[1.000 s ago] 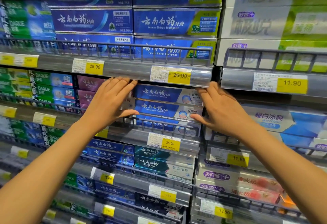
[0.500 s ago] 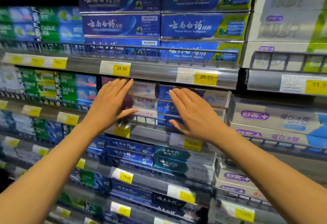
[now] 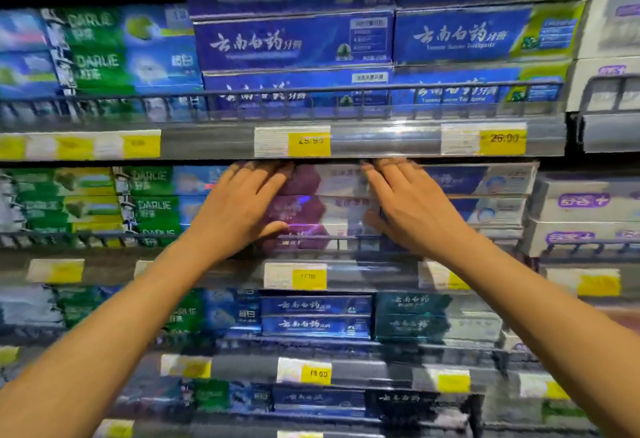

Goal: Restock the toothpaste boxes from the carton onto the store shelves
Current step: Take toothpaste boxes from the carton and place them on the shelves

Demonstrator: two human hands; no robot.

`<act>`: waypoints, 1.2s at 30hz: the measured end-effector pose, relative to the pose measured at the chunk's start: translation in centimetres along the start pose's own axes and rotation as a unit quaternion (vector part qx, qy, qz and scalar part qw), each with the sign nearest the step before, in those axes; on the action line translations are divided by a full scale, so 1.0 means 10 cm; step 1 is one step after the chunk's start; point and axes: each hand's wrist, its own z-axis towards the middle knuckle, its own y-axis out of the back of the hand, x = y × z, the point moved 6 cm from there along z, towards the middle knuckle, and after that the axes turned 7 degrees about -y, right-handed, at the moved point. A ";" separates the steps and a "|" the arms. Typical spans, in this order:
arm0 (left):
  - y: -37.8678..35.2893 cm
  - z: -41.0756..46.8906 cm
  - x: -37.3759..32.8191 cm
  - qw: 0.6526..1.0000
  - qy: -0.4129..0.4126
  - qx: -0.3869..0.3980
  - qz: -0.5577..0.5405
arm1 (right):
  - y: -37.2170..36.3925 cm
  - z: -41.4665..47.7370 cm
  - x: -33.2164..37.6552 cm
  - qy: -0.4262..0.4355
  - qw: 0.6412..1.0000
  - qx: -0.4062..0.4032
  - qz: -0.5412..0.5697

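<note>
Purple-and-white toothpaste boxes (image 3: 329, 209) stacked behind shelf rail (image 3: 332, 238), left hand (image 3: 242, 209) and right hand (image 3: 412, 209) flat against stack's ends, fingers straight.

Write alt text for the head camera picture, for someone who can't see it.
A person's left hand and right hand press flat against a stack of purple-and-white toothpaste boxes on a store shelf. Above sit blue boxes, to the left green boxes, and yellow price tags line the shelf edges.

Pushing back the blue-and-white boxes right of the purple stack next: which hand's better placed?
Likely right: the right hand lies flat beside the blue-and-white boxes; the left hand rests on the purple stack, farther off.
</note>
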 end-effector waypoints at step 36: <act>-0.08 -0.13 0.27 0.999 -0.022 -0.024 -0.025 | -0.02 0.16 0.04 -0.042 0.999 0.021 0.003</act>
